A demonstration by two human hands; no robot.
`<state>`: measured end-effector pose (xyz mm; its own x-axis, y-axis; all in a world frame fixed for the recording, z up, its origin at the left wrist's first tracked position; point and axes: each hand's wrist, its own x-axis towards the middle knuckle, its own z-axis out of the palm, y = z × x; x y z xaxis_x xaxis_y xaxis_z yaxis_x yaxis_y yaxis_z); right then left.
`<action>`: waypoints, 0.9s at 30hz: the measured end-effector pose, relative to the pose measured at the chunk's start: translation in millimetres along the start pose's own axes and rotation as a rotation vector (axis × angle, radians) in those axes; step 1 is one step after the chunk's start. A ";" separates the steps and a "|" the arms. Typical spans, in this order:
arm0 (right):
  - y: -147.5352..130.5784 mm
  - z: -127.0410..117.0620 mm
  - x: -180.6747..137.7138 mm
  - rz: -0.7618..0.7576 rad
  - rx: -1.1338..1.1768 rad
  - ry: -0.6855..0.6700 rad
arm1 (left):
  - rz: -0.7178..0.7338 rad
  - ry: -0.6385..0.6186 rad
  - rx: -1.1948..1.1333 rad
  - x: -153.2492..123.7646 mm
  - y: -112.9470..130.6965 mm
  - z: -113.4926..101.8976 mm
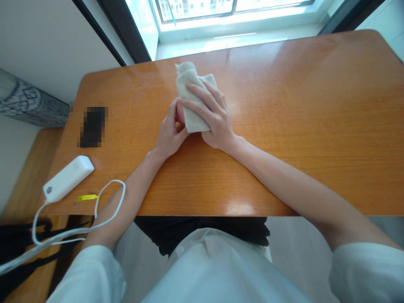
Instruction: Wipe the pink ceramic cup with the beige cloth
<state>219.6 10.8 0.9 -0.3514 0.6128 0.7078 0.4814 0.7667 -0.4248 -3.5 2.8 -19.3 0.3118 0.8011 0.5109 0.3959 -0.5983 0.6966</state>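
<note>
A folded white cloth point(193, 120) is held up between my two hands, above the middle of the wooden table point(303, 126). My right hand point(217, 115) lies over the front of the cloth with its fingers bent across it, pressing it. At the cloth's lower left edge, my left hand point(172, 130) is curled, thumb and fingers meeting that edge. The left fingertips pass behind the cloth, so whether anything else is under it is hidden. The cloth's upper end sticks up beyond my right fingers.
At the table's left lie a black blurred-out item point(92, 127) and a white oblong device point(68, 179). Its white cable point(65, 233) loops by my left forearm, with a yellow tag point(86, 197). A window point(202, 10) is beyond the far edge, a patterned grey object point(31, 101) at left.
</note>
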 end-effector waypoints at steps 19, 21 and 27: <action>10.7 2.3 0.6 0.136 0.070 0.119 | -0.011 0.014 0.010 1.1 2.5 -0.6; 1.0 1.4 -1.5 0.011 -0.017 0.081 | -0.005 -0.004 -0.003 -0.3 2.1 -1.5; -2.3 1.8 -0.5 0.156 0.056 0.065 | -0.014 -0.001 0.029 0.9 3.6 -0.9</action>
<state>217.2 9.1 0.4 -0.2227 0.7131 0.6648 0.4796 0.6738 -0.5621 -2.5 1.4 -15.9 0.3069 0.8094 0.5008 0.4253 -0.5873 0.6886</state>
